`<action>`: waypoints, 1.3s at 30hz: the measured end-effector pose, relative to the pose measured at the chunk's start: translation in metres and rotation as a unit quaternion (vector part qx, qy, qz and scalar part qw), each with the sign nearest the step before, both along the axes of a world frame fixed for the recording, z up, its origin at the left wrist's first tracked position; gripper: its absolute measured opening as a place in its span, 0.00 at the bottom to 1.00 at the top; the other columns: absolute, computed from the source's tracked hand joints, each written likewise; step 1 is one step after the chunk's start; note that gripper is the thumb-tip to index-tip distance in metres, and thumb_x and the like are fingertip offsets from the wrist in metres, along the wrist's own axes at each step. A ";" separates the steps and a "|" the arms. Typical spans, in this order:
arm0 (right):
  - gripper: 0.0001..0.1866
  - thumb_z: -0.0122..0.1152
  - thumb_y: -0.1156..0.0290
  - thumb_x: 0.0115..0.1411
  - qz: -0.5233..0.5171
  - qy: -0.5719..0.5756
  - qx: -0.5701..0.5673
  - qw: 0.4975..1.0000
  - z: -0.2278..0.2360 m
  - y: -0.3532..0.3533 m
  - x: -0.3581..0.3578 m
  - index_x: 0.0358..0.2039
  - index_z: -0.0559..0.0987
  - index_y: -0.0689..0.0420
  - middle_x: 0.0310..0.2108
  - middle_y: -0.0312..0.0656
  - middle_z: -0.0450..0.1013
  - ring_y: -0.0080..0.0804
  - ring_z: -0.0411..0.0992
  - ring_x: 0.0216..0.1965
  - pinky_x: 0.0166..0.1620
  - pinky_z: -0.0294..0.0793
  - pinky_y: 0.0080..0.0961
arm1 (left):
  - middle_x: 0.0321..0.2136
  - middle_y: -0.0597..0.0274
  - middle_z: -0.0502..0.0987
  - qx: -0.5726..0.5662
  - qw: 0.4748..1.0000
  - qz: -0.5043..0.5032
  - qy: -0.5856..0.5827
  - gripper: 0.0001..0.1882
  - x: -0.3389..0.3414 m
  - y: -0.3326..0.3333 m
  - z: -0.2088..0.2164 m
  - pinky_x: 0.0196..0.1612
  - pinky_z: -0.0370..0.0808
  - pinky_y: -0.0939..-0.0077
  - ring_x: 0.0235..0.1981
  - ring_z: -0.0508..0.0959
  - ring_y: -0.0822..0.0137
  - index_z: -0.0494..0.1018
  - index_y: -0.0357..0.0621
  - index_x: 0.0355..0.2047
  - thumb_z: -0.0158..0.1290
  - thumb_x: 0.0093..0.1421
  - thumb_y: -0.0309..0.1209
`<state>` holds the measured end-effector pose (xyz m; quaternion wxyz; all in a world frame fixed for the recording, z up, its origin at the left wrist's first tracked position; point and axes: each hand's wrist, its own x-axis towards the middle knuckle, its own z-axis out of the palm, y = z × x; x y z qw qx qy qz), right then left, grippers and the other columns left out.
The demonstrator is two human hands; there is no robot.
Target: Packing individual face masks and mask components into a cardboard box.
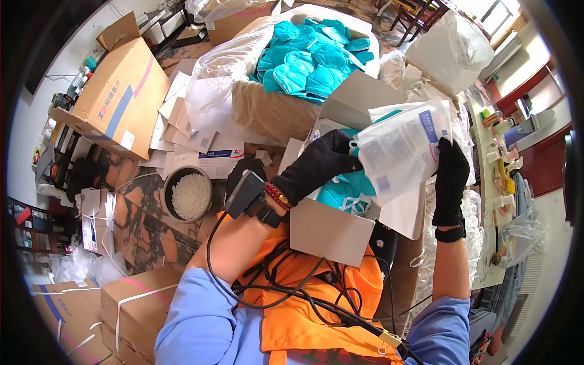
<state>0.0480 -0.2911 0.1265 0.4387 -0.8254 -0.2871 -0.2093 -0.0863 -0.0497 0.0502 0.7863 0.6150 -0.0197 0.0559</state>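
Both my hands wear black gloves. A white, partly see-through plastic pouch with blue printing is stretched between them, above an open white cardboard box. My right hand is closed on the pouch's right edge. At its left edge my left hand is closed, fingertips against the plastic; a bit of white strap shows beside them. Teal face masks with white straps lie inside the box under the pouch. Beyond it, a large plastic-lined carton holds a heap of teal face masks.
Left of me, a round bin of white bits stands on the floor. Flattened cartons, a tall brown carton and strapped boxes lie around it. Black cables cross my orange apron. A cluttered counter runs along the right.
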 end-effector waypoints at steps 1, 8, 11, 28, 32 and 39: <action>0.10 0.55 0.70 0.64 -0.006 0.022 -0.026 0.999 -0.001 0.000 0.002 0.38 0.79 0.63 0.25 0.40 0.75 0.22 0.69 0.26 0.32 0.70 0.24 | 0.39 0.62 0.78 -0.004 1.000 0.010 -0.008 0.18 0.000 0.002 -0.001 0.45 0.72 0.80 0.40 0.75 0.75 0.73 0.38 0.45 0.60 0.53 0.24; 0.12 0.53 0.70 0.65 0.009 0.083 -0.017 0.996 -0.021 -0.013 0.017 0.42 0.79 0.62 0.32 0.37 0.77 0.20 0.72 0.31 0.33 0.71 0.18 | 0.35 0.54 0.79 0.217 0.975 0.050 0.019 0.20 0.002 -0.008 0.000 0.43 0.74 0.71 0.37 0.78 0.64 0.73 0.37 0.43 0.61 0.50 0.30; 0.15 0.53 0.64 0.65 0.002 0.195 0.121 0.973 -0.016 -0.033 0.030 0.46 0.79 0.57 0.36 0.33 0.76 0.17 0.71 0.32 0.30 0.69 0.16 | 0.35 0.47 0.78 0.374 0.922 0.077 0.060 0.22 -0.005 -0.003 0.007 0.44 0.74 0.63 0.39 0.79 0.53 0.73 0.37 0.44 0.60 0.50 0.33; 0.19 0.52 0.74 0.60 0.031 -0.070 -0.228 0.971 -0.048 -0.063 0.043 0.52 0.71 0.67 0.48 0.57 0.71 0.52 0.68 0.52 0.57 0.65 0.40 | 0.30 0.55 0.78 0.339 0.916 0.184 -0.109 0.13 0.023 -0.032 0.064 0.39 0.73 0.70 0.33 0.78 0.60 0.78 0.40 0.31 0.65 0.50 0.35; 0.20 0.51 0.76 0.59 0.014 -0.009 -0.228 0.974 -0.039 -0.046 0.042 0.53 0.70 0.67 0.51 0.56 0.70 0.50 0.68 0.54 0.56 0.67 0.38 | 0.27 0.54 0.79 0.287 0.945 0.148 -0.058 0.11 0.032 -0.033 0.045 0.37 0.74 0.70 0.29 0.79 0.60 0.77 0.39 0.32 0.62 0.52 0.33; 0.27 0.56 0.78 0.58 -0.061 -0.072 -0.165 0.982 -0.057 -0.132 0.128 0.59 0.65 0.64 0.53 0.46 0.69 0.36 0.69 0.52 0.53 0.70 0.29 | 0.28 0.54 0.78 0.339 0.927 0.113 0.116 0.12 0.045 0.013 0.021 0.39 0.74 0.70 0.33 0.79 0.60 0.76 0.40 0.36 0.60 0.53 0.31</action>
